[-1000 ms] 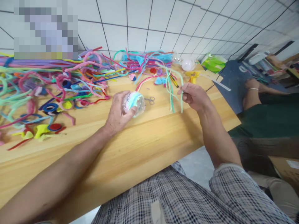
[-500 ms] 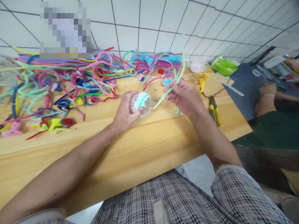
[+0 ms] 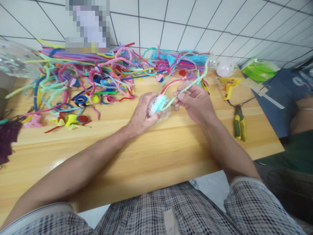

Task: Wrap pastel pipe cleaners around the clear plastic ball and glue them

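My left hand (image 3: 144, 114) is wrapped round a clear ball (image 3: 165, 115) banded with pastel blue, green and pink pipe cleaners, held just above the wooden table (image 3: 137, 169). Between the thumb and fingers of my right hand (image 3: 197, 102) is a light green pipe cleaner (image 3: 193, 84). Its lower end lies against the front of the ball, and its other end sticks up to the right, past my fingers. Under my right hand, a small metal loop, perhaps a scissor handle, shows only in part.
Tangled pipe cleaners (image 3: 117, 71) cover the table's back and left. On the right are a yellow glue gun (image 3: 228, 86), pliers (image 3: 239, 124), a clear ball (image 3: 226, 68) and a green packet (image 3: 259, 69). Another person's arm (image 3: 302, 117) shows at the right edge.
My right hand has lowered and tilted the green pipe cleaner, so its end now meets the ball, where before a gap showed. The whole view has shifted, with the table appearing further right.
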`<state>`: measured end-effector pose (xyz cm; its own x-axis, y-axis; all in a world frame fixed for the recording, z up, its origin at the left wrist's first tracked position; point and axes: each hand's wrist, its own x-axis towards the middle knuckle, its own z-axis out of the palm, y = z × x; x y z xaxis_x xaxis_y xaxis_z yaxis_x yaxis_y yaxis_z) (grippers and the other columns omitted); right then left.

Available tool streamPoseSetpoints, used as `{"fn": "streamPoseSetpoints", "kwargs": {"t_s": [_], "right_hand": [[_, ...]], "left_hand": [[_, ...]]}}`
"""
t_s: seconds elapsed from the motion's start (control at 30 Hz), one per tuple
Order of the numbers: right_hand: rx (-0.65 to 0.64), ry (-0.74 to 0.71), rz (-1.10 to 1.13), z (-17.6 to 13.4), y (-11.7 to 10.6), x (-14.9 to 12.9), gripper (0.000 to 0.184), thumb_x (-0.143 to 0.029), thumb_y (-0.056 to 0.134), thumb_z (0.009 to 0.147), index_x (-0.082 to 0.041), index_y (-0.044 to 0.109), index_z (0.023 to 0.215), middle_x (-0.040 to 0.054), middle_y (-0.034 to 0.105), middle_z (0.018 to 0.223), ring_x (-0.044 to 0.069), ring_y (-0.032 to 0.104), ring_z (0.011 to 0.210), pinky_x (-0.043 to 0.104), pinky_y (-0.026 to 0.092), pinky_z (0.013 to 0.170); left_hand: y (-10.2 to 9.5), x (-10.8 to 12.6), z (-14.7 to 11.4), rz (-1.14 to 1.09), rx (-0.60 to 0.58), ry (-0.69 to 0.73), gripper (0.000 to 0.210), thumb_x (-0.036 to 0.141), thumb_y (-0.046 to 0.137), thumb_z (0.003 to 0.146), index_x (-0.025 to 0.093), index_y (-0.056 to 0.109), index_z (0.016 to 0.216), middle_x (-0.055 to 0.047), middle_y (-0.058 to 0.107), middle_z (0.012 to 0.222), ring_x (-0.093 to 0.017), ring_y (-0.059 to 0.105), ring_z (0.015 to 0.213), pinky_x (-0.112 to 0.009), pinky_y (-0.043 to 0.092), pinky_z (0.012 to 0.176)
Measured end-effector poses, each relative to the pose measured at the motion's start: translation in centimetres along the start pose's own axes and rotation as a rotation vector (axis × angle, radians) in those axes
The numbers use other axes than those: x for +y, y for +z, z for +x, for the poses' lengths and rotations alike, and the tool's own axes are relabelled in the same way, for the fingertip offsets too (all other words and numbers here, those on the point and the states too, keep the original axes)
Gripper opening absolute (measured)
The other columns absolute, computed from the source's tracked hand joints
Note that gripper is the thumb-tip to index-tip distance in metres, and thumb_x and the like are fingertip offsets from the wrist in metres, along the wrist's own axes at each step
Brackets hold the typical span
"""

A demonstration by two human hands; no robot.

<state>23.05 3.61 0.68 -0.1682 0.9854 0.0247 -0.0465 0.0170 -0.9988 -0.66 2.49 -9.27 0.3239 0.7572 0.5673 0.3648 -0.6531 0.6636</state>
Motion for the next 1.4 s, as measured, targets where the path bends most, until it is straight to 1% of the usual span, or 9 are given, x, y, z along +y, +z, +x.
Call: {"fn": "streamPoseSetpoints", "kwargs": {"t_s": [0.1, 0.2, 0.3, 0.43, 0.63, 0.83, 1.0, 1.23, 1.4], "right_hand": [[0.002, -0.062, 0.014, 0.4, 0.0, 0.3, 0.034, -0.047, 0.100, 0.084, -0.029, 0.074, 0.097, -0.0015, 0.083, 0.092, 0.014, 0.077, 0.075, 0.027, 0.065, 0.064], [0.014, -0.089, 0.049, 0.7, -0.2, 0.5, 0.037, -0.050, 0.101, 0.083, -0.029, 0.075, 0.097, -0.0018, 0.083, 0.092, 0.013, 0.075, 0.071, 0.026, 0.064, 0.062], [0.015, -0.087, 0.064, 0.8, -0.1, 1.0, 0.039, -0.055, 0.098, 0.086, -0.030, 0.070, 0.098, -0.0031, 0.080, 0.089, 0.014, 0.076, 0.072, 0.026, 0.063, 0.062], [0.023, -0.066, 0.031, 0.7, 0.7, 1.7, 0.043, -0.060, 0.093, 0.089, -0.030, 0.064, 0.099, -0.0032, 0.078, 0.088, 0.015, 0.079, 0.077, 0.027, 0.064, 0.063], [0.128, 0.003, -0.044, 0.4, 1.5, 2.1, 0.037, -0.054, 0.092, 0.091, -0.031, 0.062, 0.094, -0.0003, 0.077, 0.086, 0.020, 0.081, 0.083, 0.028, 0.063, 0.060], [0.176, 0.047, -0.060, 0.2, 1.9, 1.9, 0.042, -0.057, 0.092, 0.090, -0.031, 0.059, 0.097, -0.0014, 0.076, 0.085, 0.020, 0.082, 0.087, 0.026, 0.064, 0.060], [0.178, 0.029, -0.044, 0.0, 2.1, 2.1, 0.039, -0.053, 0.091, 0.092, -0.031, 0.059, 0.099, -0.0020, 0.075, 0.087, 0.019, 0.083, 0.088, 0.026, 0.062, 0.061], [0.169, -0.011, -0.026, 0.0, 2.0, 2.9, 0.047, -0.063, 0.093, 0.083, -0.033, 0.060, 0.099, -0.0006, 0.076, 0.089, 0.020, 0.081, 0.085, 0.029, 0.062, 0.059], [0.148, -0.013, -0.041, -0.1, 2.0, 3.2, 0.047, -0.063, 0.091, 0.087, -0.033, 0.058, 0.101, 0.0000, 0.073, 0.091, 0.022, 0.082, 0.096, 0.029, 0.063, 0.063]], "left_hand": [[-0.1, 0.0, 0.0, 0.003, -0.006, -0.003, 0.063, 0.061, 0.060, 0.110, 0.024, 0.048, 0.160, -0.017, 0.064, 0.157, -0.035, 0.062, 0.148, -0.057, 0.052, 0.128], [-0.1, 0.1, 0.0, 0.001, 0.004, 0.004, 0.063, 0.062, 0.059, 0.111, 0.024, 0.049, 0.160, -0.017, 0.064, 0.156, -0.035, 0.062, 0.147, -0.057, 0.053, 0.127], [-0.1, 0.2, -0.1, -0.004, 0.016, 0.007, 0.064, 0.067, 0.056, 0.112, 0.023, 0.049, 0.159, -0.017, 0.064, 0.154, -0.034, 0.064, 0.146, -0.056, 0.054, 0.126], [-0.1, 0.4, -0.1, -0.032, 0.015, -0.048, 0.068, 0.074, 0.056, 0.110, 0.025, 0.050, 0.158, -0.017, 0.064, 0.155, -0.036, 0.063, 0.148, -0.058, 0.052, 0.128], [0.0, 0.5, -0.1, -0.075, 0.024, -0.052, 0.068, 0.073, 0.058, 0.109, 0.025, 0.051, 0.157, -0.018, 0.064, 0.155, -0.037, 0.062, 0.148, -0.059, 0.051, 0.129], [0.0, 0.3, -0.1, -0.054, 0.022, -0.054, 0.067, 0.073, 0.059, 0.109, 0.027, 0.050, 0.157, -0.017, 0.064, 0.155, -0.037, 0.062, 0.148, -0.060, 0.052, 0.128], [0.1, 0.4, -0.1, -0.041, 0.027, -0.036, 0.068, 0.073, 0.058, 0.109, 0.025, 0.050, 0.157, -0.018, 0.064, 0.153, -0.036, 0.063, 0.146, -0.058, 0.054, 0.127], [-0.2, 0.8, 0.0, -0.052, 0.010, -0.066, 0.069, 0.076, 0.054, 0.110, 0.025, 0.050, 0.155, -0.018, 0.065, 0.153, -0.035, 0.064, 0.146, -0.057, 0.054, 0.127], [-0.3, 1.0, 0.1, -0.081, 0.003, -0.080, 0.068, 0.078, 0.051, 0.111, 0.026, 0.051, 0.155, -0.017, 0.065, 0.153, -0.035, 0.064, 0.146, -0.057, 0.054, 0.127]]}}
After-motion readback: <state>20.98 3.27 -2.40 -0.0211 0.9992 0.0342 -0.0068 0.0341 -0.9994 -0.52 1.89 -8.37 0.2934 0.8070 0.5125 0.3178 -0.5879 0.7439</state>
